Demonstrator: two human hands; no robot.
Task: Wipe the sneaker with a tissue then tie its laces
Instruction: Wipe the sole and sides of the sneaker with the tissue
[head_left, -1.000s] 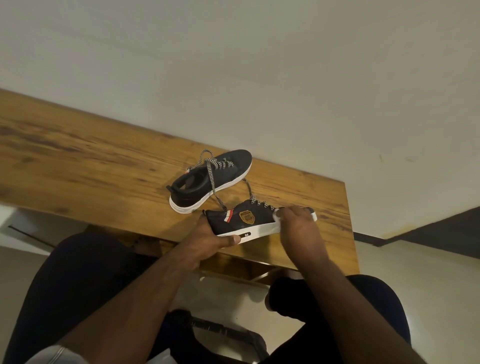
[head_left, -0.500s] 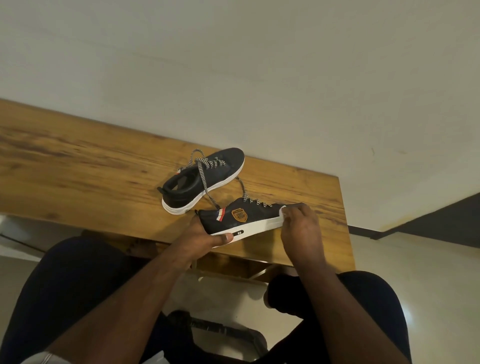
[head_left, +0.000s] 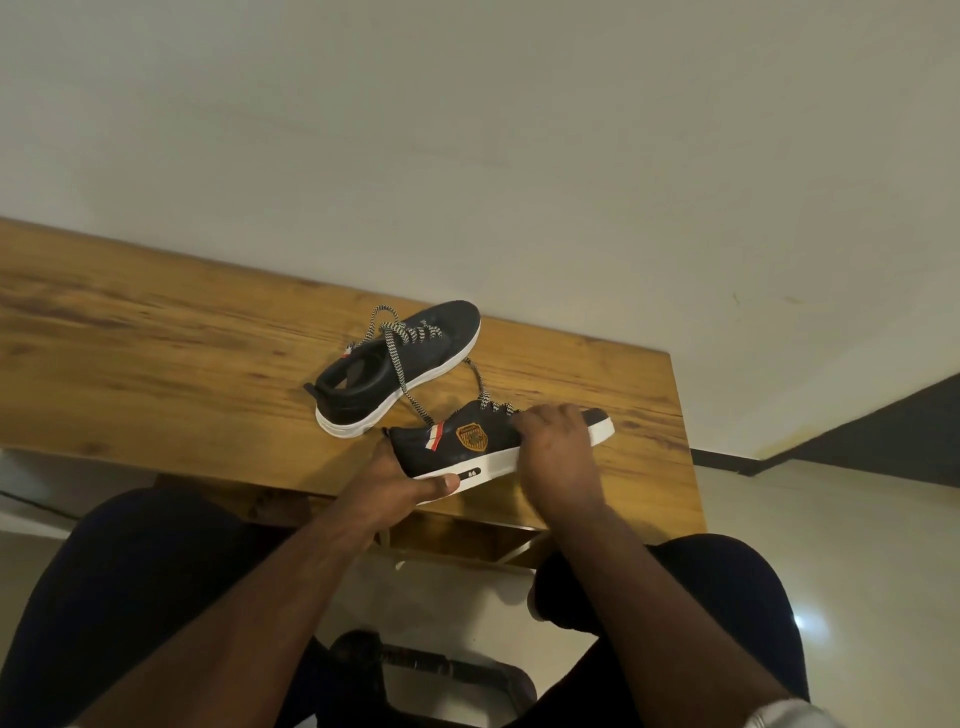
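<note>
1. My right hand (head_left: 558, 447) lies over the forward part of the sneaker (head_left: 467, 441), its fingers (head_left: 545, 415) curled down onto the upper near the lace eyelets. No tissue shows from this angle, so I cannot tell whether those fingers are pinching one against the shoe or simply pressing on it.

2. My left hand (head_left: 395, 480) grips the heel end, thumb (head_left: 441, 484) laid along the white sole and the other fingers hidden behind the shoe. I judge this grip is there to steady the shoe so the rubbing hand has something firm to push against.

3. The sneaker is held on its side at the near edge of the desk (head_left: 156, 364), badge and stripe facing me, toe pointing right. Tilted this way, its side panel and sole edge are open to wiping.

4. Its laces (head_left: 483, 395) trail loose over the top, untied; the tying step looks yet to come.

5. The second sneaker (head_left: 400, 374) stands upright just behind, laces also loose, apparently parked out of the way.

6. My knees frame the scene below the desk edge, against a plain wall.
</note>
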